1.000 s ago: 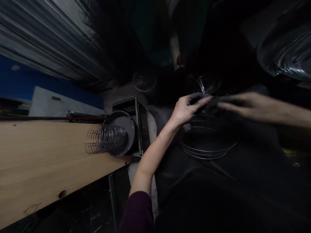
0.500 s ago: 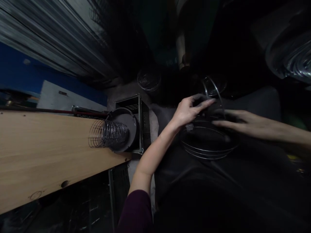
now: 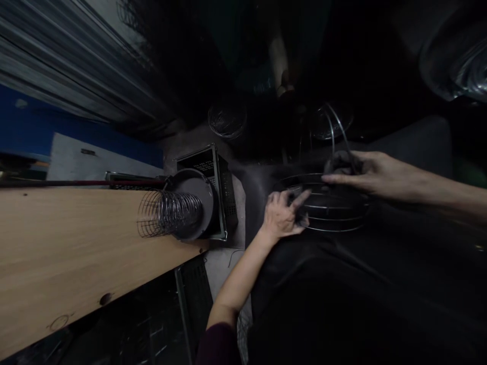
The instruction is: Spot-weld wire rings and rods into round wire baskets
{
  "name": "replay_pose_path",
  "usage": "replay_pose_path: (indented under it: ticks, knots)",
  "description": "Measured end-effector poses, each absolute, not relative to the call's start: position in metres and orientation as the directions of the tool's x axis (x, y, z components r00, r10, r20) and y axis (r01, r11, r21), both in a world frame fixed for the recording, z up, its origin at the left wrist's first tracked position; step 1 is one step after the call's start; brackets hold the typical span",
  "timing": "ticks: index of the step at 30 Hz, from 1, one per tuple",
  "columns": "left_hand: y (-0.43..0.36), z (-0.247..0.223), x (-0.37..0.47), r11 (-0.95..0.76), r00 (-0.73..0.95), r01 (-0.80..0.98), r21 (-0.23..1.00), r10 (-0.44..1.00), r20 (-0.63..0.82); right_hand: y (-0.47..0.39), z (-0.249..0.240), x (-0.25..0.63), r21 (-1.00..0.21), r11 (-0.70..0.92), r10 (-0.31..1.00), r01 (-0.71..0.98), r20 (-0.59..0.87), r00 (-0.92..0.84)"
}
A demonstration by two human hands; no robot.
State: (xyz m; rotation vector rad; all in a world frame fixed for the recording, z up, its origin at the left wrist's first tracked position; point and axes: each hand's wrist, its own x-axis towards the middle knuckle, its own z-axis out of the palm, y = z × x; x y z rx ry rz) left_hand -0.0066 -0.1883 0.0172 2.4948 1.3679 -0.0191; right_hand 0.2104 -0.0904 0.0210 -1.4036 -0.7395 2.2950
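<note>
Round, pale-ringed wire cage (image 3: 331, 207), our left hand (image 3: 281, 215) at its edge, grip unclear, our right hand (image 3: 371, 170) pinching a bright loop (image 3: 339, 123)

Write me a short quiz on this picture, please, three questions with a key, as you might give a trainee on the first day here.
1. Fill in the blank: a dark ____ with holes in its sides stands beside the wooden board.

2. True or false: the left hand is lying on the wooden board.

3. Pick one. Which hand has thin wire rising up out of its grip?
A) the left hand
B) the right hand

Key:
1. crate
2. False; it is at the side of the round wire frame.
3. B
</note>
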Motion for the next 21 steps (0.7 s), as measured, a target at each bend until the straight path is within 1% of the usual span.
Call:
replay_pose_path:
  ticks: [2,3,6,8,9,11,13,15,18,21]
  knots:
    - [-0.157,0.028,0.000,-0.446,0.517,0.831,0.331,0.840,-0.164,-0.081,0.022,0.204,-0.569,-0.821,0.545,-0.055,-0.751,-0.374]
    - [-0.143,0.033,0.004,-0.410,0.492,0.825,0.389,0.859,-0.139,-0.074,0.024,0.202,-0.561,-0.824,0.554,-0.087,-0.762,-0.335]
    - [-0.115,0.041,0.013,-0.339,0.389,0.757,0.559,0.921,0.032,-0.047,0.038,0.200,-0.551,-0.809,0.588,-0.207,-0.766,-0.260]
    - [-0.104,0.039,0.015,-0.342,0.317,0.687,0.641,0.935,0.159,-0.030,0.045,0.200,-0.558,-0.784,0.617,-0.274,-0.750,-0.238]
    - [-0.099,0.036,0.015,-0.346,0.289,0.652,0.675,0.936,0.200,-0.024,0.047,0.200,-0.564,-0.769,0.632,-0.302,-0.740,-0.229]
    - [-0.088,0.030,0.014,-0.330,0.250,0.593,0.735,0.942,0.222,-0.012,0.046,0.201,-0.565,-0.747,0.652,-0.350,-0.725,-0.220]
    - [-0.078,0.025,0.012,-0.293,0.233,0.567,0.770,0.954,0.191,-0.004,0.040,0.201,-0.557,-0.737,0.660,-0.383,-0.716,-0.230]
    - [-0.070,0.020,0.012,-0.263,0.224,0.567,0.781,0.961,0.161,0.004,0.032,0.201,-0.564,-0.728,0.673,-0.390,-0.697,-0.249]
    - [-0.060,0.014,0.011,-0.255,0.206,0.569,0.782,0.965,0.165,0.015,0.022,0.199,-0.597,-0.694,0.710,-0.403,-0.660,-0.247]
    - [-0.048,0.010,0.009,-0.252,0.201,0.566,0.785,0.966,0.165,0.028,0.020,0.195,-0.578,-0.684,0.716,-0.445,-0.650,-0.256]
